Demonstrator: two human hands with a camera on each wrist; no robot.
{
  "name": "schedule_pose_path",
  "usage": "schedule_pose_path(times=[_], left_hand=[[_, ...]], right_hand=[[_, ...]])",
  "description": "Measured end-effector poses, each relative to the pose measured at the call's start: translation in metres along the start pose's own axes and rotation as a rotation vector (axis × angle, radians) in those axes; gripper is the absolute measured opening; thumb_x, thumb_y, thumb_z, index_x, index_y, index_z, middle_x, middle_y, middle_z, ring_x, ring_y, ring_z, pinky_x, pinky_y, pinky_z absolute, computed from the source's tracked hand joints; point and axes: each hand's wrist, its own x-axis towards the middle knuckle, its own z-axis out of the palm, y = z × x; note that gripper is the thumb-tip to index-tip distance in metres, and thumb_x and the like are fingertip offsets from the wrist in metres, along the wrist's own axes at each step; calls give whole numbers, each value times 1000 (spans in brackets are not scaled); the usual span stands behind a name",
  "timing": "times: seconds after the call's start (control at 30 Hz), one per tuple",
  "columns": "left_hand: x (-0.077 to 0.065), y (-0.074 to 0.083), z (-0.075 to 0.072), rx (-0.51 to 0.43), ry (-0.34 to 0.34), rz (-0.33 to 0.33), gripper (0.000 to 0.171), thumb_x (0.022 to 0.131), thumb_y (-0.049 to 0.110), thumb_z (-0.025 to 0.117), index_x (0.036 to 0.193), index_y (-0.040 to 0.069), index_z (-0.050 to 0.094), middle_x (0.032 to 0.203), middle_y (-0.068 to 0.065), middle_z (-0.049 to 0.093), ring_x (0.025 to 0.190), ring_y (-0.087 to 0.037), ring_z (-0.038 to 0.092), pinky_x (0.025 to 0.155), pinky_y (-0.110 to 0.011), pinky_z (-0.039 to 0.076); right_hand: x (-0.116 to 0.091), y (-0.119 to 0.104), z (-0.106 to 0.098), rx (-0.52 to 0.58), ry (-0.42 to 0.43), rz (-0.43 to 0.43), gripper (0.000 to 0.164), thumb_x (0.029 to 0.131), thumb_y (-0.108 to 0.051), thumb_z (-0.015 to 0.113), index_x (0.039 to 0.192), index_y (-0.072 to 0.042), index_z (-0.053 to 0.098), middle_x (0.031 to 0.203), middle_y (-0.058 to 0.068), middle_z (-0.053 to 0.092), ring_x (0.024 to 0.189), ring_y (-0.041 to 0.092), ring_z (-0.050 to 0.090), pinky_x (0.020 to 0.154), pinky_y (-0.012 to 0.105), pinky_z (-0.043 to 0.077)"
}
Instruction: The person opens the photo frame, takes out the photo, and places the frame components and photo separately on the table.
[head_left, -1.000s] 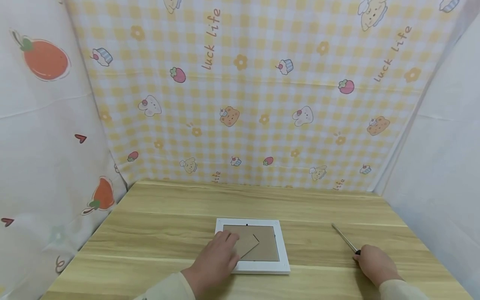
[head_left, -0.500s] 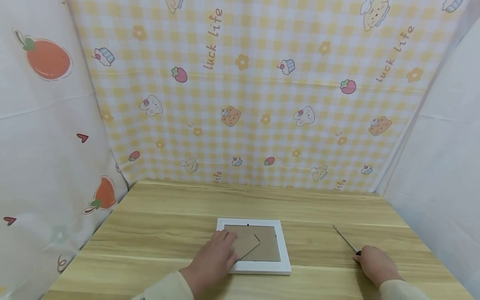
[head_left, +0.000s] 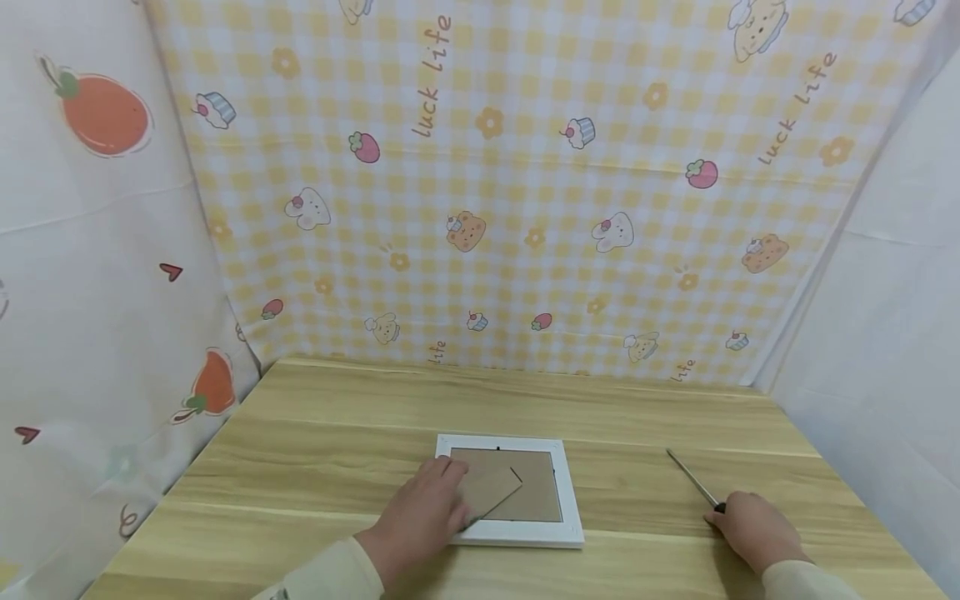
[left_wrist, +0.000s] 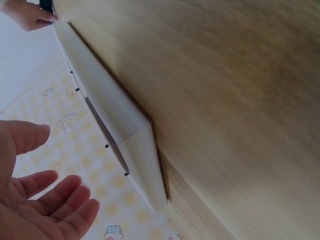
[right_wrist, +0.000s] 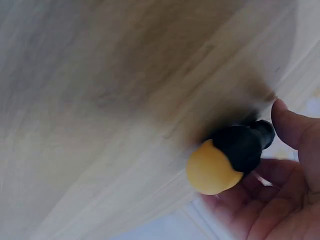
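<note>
A white picture frame (head_left: 572, 500) lies back side up on the wooden table, its brown backing board (head_left: 542, 500) showing, with a stand flap cut across it. My left hand (head_left: 420, 512) is over the frame's left side and hides part of it. In the left wrist view the left fingers (left_wrist: 75, 205) are loosely bent and apart from the thumb, nothing between them, beside the white frame edge. My right hand (head_left: 756, 529) holds a screwdriver (head_left: 693, 477) at the table's right, its metal shaft pointing away and leftward. The right wrist view shows its black and yellow handle (right_wrist: 215, 167).
The wooden table (head_left: 337, 425) ends at a yellow checked cloth (head_left: 495, 183) behind. White cloth with fruit prints (head_left: 105, 117) hangs at the left, and plain white cloth (head_left: 885, 333) at the right. Small black tabs (left_wrist: 106, 146) stick up along the backing's edge.
My left hand has drawn slightly left across the frame, uncovering more of the flap's lower edge. The right hand and screwdriver stay in place. The head view has shifted a little.
</note>
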Motion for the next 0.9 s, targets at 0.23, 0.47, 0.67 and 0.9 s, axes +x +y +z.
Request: schedule_pose_path(times=[0.23, 0.47, 0.67, 0.9], left_hand=[[-1, -2, 0, 15, -2, -16, 35, 83, 14, 71, 112, 2, 55, 99, -6, 55, 93, -22, 53, 78, -37, 52], [-3, -6, 2, 20, -14, -24, 35, 83, 14, 72, 111, 2, 55, 98, -6, 55, 96, -23, 53, 81, -38, 51], [-4, -8, 3, 27, -48, -49, 35, 85, 18, 72, 113, 3, 56, 102, -8, 56, 98, -23, 53, 83, -38, 51], [-5, -6, 3, 21, -65, -69, 36, 86, 19, 71, 114, 3, 56, 104, -8, 56, 97, -22, 53, 83, -38, 51]], right_hand=[[1, -9, -4, 19, 139, -50, 64, 86, -37, 70, 109, 18, 46, 100, 36, 49, 88, 51, 53, 67, 57, 48], [-3, -37, -10, 38, 166, -73, 75, 89, -37, 66, 131, 18, 38, 124, 45, 39, 110, 61, 42, 79, 65, 45], [-10, -70, -9, 53, 167, -94, 68, 87, -35, 68, 131, 12, 46, 124, 38, 46, 112, 55, 46, 82, 62, 46], [-21, -104, -1, 46, 254, -216, 57, 82, -24, 75, 126, 7, 54, 118, 29, 55, 108, 47, 55, 84, 56, 48]])
